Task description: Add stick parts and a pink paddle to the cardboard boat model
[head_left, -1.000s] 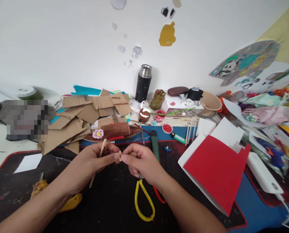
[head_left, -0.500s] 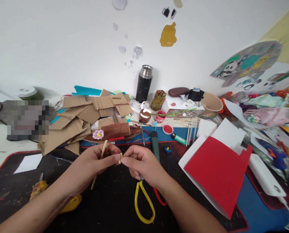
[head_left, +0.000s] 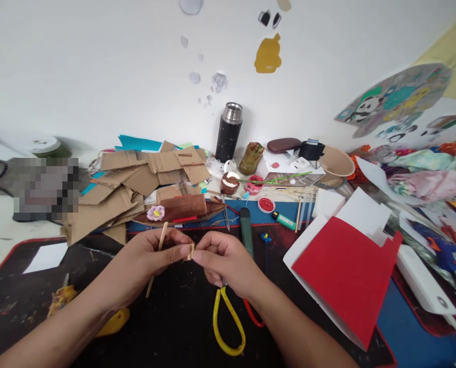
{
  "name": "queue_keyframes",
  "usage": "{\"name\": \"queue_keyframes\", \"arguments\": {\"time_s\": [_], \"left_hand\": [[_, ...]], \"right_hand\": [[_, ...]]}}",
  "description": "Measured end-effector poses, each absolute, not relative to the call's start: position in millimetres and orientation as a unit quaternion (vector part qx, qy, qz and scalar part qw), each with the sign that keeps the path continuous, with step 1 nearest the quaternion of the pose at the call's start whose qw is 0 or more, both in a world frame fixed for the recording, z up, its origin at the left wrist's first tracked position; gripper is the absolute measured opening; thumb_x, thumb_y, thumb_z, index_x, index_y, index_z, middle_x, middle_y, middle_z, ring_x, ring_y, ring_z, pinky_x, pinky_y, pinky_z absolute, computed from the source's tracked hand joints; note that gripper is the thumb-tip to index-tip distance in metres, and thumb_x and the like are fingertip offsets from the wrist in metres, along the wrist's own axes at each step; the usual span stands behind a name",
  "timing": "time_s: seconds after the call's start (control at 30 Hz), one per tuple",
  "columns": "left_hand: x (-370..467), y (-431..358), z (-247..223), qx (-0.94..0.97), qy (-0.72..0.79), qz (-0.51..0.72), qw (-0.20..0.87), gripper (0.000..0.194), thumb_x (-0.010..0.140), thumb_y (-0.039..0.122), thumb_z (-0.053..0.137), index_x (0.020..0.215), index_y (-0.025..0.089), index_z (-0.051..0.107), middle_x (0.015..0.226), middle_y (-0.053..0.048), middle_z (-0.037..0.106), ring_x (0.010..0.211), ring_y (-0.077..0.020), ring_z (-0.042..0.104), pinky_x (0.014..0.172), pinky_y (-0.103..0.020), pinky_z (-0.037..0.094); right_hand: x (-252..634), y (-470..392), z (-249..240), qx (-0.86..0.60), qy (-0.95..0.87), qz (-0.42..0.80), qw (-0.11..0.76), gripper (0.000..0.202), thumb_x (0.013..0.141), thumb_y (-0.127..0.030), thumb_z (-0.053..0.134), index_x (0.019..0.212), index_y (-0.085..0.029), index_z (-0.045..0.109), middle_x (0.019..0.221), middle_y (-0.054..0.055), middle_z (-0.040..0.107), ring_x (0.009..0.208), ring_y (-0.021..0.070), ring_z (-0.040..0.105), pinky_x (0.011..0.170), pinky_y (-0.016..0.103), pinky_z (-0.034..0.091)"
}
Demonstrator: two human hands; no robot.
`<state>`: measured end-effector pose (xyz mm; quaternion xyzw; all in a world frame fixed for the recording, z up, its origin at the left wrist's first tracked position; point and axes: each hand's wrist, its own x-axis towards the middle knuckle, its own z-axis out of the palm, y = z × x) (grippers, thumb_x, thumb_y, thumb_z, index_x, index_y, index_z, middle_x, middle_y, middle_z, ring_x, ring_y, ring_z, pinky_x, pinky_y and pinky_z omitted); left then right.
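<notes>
Head view: your two hands meet in front of you; hours below are read from the piece, twelve towards the wall.
Piece: short and pale [head_left: 190,251], pinched between both your hands, raised above the mat [head_left: 166,335].
Left hand: yours, at nine o'clock [head_left: 157,255], grasping; thumb and finger nip the piece, and the stick is gripped in the same hand.
Stick: at nine o'clock [head_left: 162,236], tilted, its top leaning towards twelve, both ends clear of your fingers.
Right hand: yours, between three and four [head_left: 225,260], grasping; thumb and forefinger close on the piece from that side, the other fingers curled.
Handles: yellow at five o'clock [head_left: 215,317], red between four and five [head_left: 253,313], both lying on the mat; contact with your right hand cannot be told.
Cutter: green, between two and three [head_left: 246,230], just beyond your right hand, partly hidden by it.
Blue flower: near three o'clock [head_left: 266,237], beside the cutter.
Red sheet: just past three [head_left: 346,278], well apart from your hands.
Brown roll: at twelve [head_left: 182,207], lying on its side.
Pink flower: between ten and eleven [head_left: 156,213], at the roll's near end.
Cardboard: piled at eleven [head_left: 134,179].
Flask: upright, between twelve and one [head_left: 229,135].
</notes>
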<state>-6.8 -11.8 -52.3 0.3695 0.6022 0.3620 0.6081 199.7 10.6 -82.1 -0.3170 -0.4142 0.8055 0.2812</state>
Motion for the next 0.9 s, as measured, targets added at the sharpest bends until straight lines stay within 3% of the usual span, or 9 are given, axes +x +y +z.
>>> {"name": "queue_keyframes", "arguments": {"time_s": [0.17, 0.4, 0.9], "left_hand": [[-5.7, -10.7, -52.5, 0.368, 0.594, 0.365, 0.615, 0.053, 0.050, 0.066, 0.107, 0.074, 0.024, 0.086, 0.076, -0.004, 0.077, 0.070, -0.0176, 0.057, 0.064, -0.028, 0.041], [-8.3, -13.0, -52.5, 0.397, 0.592, 0.360, 0.602, 0.046, 0.059, 0.063, 0.104, 0.076, 0.025, 0.085, 0.074, -0.003, 0.076, 0.069, -0.0182, 0.058, 0.065, -0.030, 0.044], [-8.6, -13.2, -52.8, 0.393, 0.584, 0.364, 0.610, 0.050, 0.058, 0.065, 0.107, 0.077, 0.025, 0.086, 0.077, -0.003, 0.079, 0.073, -0.0190, 0.063, 0.068, -0.030, 0.048]], "right_hand": [[199.9, 11.4, -80.0, -0.323, -0.419, 0.804, 0.273, 0.054, 0.083, -0.065, 0.097, 0.086, -0.023, 0.063, 0.046, -0.014, 0.050, 0.036, 0.0064, 0.036, 0.040, 0.022, 0.028], [200.6, 10.8, -74.6, -0.331, -0.423, 0.801, 0.264, 0.050, 0.085, -0.059, 0.098, 0.085, -0.024, 0.063, 0.045, -0.014, 0.049, 0.037, 0.0065, 0.036, 0.041, 0.022, 0.028], [201.0, 9.2, -75.6, -0.329, -0.425, 0.801, 0.264, 0.049, 0.087, -0.059, 0.096, 0.086, -0.024, 0.062, 0.046, -0.014, 0.049, 0.038, 0.0063, 0.036, 0.042, 0.021, 0.029]]}}
